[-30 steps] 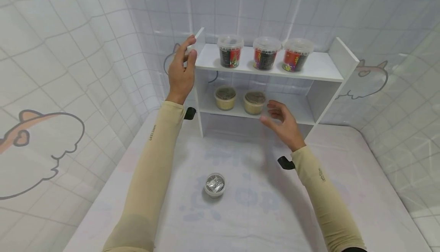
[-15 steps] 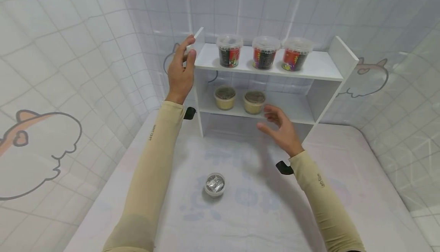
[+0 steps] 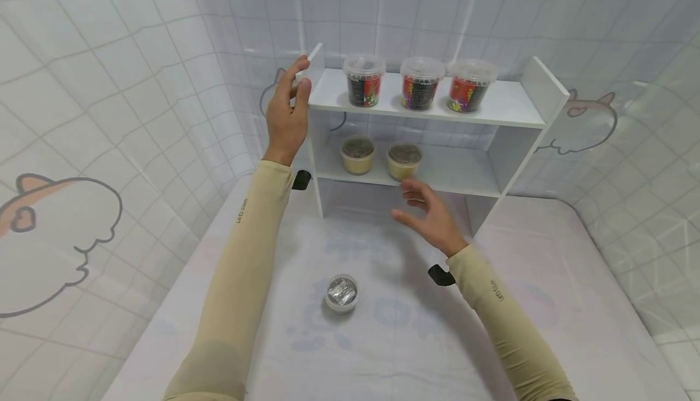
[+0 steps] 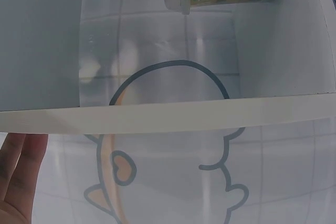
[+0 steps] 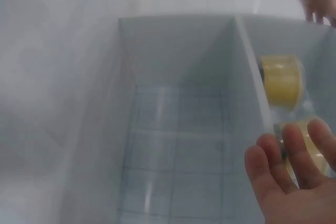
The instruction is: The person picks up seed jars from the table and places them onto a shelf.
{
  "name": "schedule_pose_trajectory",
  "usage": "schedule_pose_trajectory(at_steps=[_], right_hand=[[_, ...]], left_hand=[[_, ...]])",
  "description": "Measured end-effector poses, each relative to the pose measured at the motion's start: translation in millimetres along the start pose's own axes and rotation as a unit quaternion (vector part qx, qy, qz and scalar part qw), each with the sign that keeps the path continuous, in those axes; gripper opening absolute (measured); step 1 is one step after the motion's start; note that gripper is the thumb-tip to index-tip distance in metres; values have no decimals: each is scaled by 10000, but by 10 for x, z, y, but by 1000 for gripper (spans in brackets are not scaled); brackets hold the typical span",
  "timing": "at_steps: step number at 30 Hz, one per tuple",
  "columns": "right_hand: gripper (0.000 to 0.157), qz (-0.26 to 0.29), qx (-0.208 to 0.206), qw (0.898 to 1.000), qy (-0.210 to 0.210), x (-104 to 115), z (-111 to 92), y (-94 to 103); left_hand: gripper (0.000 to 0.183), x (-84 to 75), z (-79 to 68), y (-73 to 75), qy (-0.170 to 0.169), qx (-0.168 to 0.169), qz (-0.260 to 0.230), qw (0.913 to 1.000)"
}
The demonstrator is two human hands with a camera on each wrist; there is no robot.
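My left hand (image 3: pixel 287 112) rests at the left side panel of a white shelf unit (image 3: pixel 508 102). Its fingers (image 4: pixel 23 166) lie straight along the outside of the panel's edge. My right hand (image 3: pixel 429 215) holds nothing, its fingers loosely bent and spread, just in front of the middle shelf. Its fingertips overlap the base of the right-hand yellow tub (image 3: pixel 404 163) in the head view. Another yellow tub (image 3: pixel 358 157) with a dark-looking lid stands to its left on that shelf. A small clear-walled tub (image 3: pixel 341 294) with silvery foil showing on top stands on the table.
Three clear-lidded cups with red and black labels stand on the top shelf: a left cup (image 3: pixel 363 82), a middle cup (image 3: pixel 421 85) and a right cup (image 3: pixel 471 87). A pale cloth covers the table (image 3: pixel 394 352). Tile-patterned sheeting (image 3: pixel 109 73) surrounds it.
My right hand has drawn back from beside the right yellow tub, moving left and down toward me. The left hand stays at the panel, and the tubs and cups have not moved.
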State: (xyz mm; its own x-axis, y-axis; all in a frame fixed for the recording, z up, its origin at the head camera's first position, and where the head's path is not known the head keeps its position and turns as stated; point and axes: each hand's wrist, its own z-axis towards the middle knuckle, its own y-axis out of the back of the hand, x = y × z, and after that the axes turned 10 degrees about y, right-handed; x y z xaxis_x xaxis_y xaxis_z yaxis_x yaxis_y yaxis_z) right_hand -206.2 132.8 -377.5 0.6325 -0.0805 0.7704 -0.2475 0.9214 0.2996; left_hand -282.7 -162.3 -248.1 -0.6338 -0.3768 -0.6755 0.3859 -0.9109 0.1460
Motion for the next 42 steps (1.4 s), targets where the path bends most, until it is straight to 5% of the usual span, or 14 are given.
schedule_pose_trajectory(at_steps=[11,20,42], right_hand=[[66,68,287,9995,-141,-80,-106,-136],[72,151,560,9982,-167,-455,-224,-268],[77,461,1747,9830,-326,-353,-467,-676]], left_hand=[[37,11,11,-2,-109,-20,64,9999],[37,11,21,-3,-46,-8,32,10000],[37,-2,14,-3,-75,-37,110,9999]])
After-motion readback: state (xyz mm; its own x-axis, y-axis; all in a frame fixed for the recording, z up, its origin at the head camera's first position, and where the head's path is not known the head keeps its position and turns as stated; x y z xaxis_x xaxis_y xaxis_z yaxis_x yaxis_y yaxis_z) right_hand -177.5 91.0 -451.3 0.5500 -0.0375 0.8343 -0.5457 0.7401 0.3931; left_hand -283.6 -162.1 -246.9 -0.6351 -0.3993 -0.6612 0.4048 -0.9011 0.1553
